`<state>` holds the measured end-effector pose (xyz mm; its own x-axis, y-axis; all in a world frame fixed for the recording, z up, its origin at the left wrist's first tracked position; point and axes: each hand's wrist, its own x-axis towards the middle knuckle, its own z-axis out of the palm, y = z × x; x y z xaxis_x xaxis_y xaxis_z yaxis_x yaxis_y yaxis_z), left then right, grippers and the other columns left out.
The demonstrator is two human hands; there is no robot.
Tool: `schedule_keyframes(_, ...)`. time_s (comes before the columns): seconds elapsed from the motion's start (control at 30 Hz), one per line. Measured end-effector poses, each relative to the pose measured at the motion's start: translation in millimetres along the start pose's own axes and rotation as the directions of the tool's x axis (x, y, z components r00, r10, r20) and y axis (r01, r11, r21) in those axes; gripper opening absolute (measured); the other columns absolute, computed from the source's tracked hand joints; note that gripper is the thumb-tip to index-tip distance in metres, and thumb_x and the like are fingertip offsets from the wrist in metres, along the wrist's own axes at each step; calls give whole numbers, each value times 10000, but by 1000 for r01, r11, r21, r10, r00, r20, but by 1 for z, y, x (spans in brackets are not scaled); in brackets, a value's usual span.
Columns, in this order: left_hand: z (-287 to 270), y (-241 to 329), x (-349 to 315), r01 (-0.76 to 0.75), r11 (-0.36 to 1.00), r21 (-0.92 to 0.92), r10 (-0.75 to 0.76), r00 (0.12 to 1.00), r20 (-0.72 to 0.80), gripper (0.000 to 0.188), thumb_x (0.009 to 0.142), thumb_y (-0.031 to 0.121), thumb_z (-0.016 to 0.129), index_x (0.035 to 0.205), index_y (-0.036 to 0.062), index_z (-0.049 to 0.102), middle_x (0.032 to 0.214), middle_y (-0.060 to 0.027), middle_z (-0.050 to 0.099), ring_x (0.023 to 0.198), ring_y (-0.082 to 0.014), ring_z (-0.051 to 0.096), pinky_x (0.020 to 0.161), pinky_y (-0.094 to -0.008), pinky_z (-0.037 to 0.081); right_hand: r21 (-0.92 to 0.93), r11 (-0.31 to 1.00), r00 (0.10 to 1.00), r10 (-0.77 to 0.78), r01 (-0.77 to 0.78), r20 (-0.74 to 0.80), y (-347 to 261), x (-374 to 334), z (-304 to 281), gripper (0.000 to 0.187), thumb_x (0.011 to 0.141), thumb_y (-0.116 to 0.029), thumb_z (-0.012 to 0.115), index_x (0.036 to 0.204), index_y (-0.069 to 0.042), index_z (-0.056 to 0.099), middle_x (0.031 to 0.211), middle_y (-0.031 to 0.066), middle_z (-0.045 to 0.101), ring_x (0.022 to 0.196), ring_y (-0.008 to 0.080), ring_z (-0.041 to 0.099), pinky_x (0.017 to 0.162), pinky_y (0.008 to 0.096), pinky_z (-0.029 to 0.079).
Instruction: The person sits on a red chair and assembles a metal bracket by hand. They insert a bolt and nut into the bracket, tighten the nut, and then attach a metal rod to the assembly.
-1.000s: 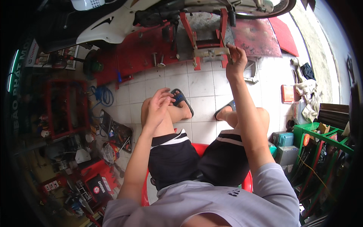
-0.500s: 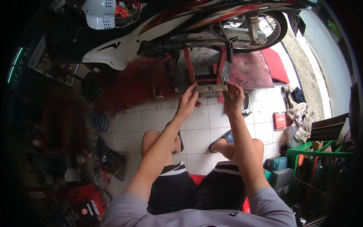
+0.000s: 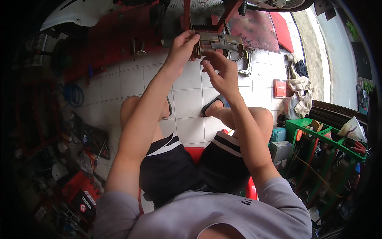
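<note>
The left hand (image 3: 184, 44) grips the left end of a metal bracket (image 3: 219, 40) on the red stand (image 3: 223, 18). The right hand (image 3: 221, 71), fingers half curled and released, touches the bracket from below, above the tiled floor (image 3: 187, 91).

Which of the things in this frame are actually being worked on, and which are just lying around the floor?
In hand:
left hand gripping the metal bracket
right hand just below the bracket
red stand that carries it

Lying about:
curved metal part on the tiles
rag
small red box
green crate
blue hose
</note>
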<state>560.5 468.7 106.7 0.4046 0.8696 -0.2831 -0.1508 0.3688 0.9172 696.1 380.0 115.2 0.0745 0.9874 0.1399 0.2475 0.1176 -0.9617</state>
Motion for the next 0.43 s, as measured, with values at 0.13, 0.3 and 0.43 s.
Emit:
schedule_keyframes(0.13, -2, -2, 2, -29, 999, 21, 30, 999, -25, 195, 975, 253, 503, 1053, 93, 581, 836, 7, 647, 706, -71, 580, 555, -231, 432, 399, 905, 979, 192, -149, -70, 12, 13, 18, 198, 921, -102, 608, 1029, 64, 619, 773, 76, 640, 644, 126, 580, 611, 254, 468)
schedule_keyframes(0.3, 6, 0, 1, -7, 998, 55, 11, 997, -71, 215, 979, 257, 496, 1072, 80, 575, 857, -6, 648, 716, -87, 593, 569, -235, 456, 586, 795, 968, 241, -156, -69, 19, 13, 20, 185, 912, -87, 616, 1023, 61, 614, 815, 81, 638, 671, 139, 566, 641, 271, 460)
schedule_keyframes(0.43, 2, -6, 4, 12, 1000, 13, -11, 999, -52, 265, 973, 287, 511, 1142, 89, 562, 879, -11, 649, 743, -103, 601, 636, -291, 507, 572, 811, 976, 204, -122, -81, 25, 14, 23, 212, 917, -104, 612, 1055, 56, 599, 838, 91, 635, 689, 154, 568, 662, 280, 459)
